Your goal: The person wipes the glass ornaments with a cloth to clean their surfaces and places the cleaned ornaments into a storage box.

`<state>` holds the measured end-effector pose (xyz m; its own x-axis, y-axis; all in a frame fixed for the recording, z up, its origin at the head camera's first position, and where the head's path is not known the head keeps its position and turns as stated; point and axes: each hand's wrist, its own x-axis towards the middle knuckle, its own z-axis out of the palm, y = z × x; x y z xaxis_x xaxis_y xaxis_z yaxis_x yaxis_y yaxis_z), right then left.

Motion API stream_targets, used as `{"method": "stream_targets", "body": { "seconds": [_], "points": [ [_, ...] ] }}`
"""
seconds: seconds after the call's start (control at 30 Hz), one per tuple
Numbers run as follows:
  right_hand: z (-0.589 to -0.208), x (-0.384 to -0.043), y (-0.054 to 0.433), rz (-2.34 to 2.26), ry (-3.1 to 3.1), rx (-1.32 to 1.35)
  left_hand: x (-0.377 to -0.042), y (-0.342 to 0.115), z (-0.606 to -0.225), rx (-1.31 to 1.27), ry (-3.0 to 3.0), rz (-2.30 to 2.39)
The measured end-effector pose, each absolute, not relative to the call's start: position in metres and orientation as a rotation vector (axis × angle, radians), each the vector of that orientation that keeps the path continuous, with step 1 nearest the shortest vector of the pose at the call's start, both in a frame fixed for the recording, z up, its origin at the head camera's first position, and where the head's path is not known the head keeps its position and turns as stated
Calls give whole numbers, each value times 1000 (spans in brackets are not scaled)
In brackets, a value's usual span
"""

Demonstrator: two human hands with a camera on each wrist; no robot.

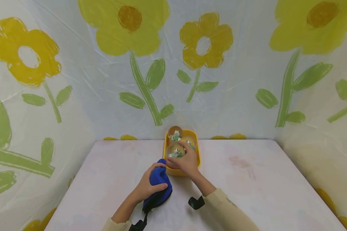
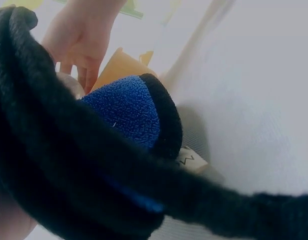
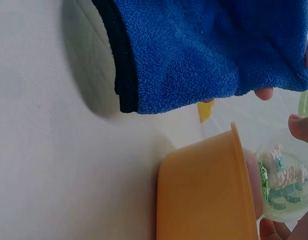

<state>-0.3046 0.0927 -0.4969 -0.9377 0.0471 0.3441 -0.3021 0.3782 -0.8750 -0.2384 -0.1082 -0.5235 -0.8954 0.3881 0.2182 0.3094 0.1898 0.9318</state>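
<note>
My left hand (image 1: 146, 186) grips a folded blue terry cloth (image 1: 162, 179) with black edging, thumb on the near side and fingers over the top. The cloth is held just in front of a yellow tray (image 1: 199, 157). Over that tray, the thumb and fingers of my right hand (image 1: 188, 163) span a clear ball (image 1: 174, 150) with small white and green figures inside. In the right wrist view this ball (image 3: 286, 182) stands out past the tray's rim. Two similar balls, a brownish one (image 1: 174, 131) behind and a clear one (image 1: 191, 140) to the right, sit in the tray.
A pale table top (image 1: 243, 179) extends to both sides of the tray. Flower-printed sheeting (image 1: 237, 96) hangs behind and at the sides. A white tag (image 2: 192, 160) pokes out beneath the cloth. Dark camera mounts (image 1: 196, 202) are on the wrists.
</note>
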Motion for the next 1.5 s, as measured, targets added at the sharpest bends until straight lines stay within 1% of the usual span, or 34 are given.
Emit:
{"method": "stream_targets", "body": {
  "seconds": [0.3, 0.57, 0.9, 1.13, 1.27, 1.4, 1.5],
  "points": [
    [-508, -295, 92, 1606, -2361, 171, -232, -110, -530, 677, 2314, 1858],
    [-507, -299, 97, 1625, -2320, 203, -240, -107, -529, 714, 2276, 1846],
    [-514, -299, 97, 1613, -2354, 194, -238, -108, -531, 670, 2288, 1785],
    [-506, -303, 98, 1587, -2412, 206, -242, -109, -527, 698, 2313, 1780],
    [-501, -305, 100, 1646, -2442, 195, -243, -111, -526, 684, 2326, 1766],
    [-501, -305, 101, 1680, -2457, 164, -244, -112, -525, 669, 2325, 1767],
    [-503, -303, 99, 1624, -2468, 142, -243, -113, -523, 676, 2309, 1777]
  ]
}}
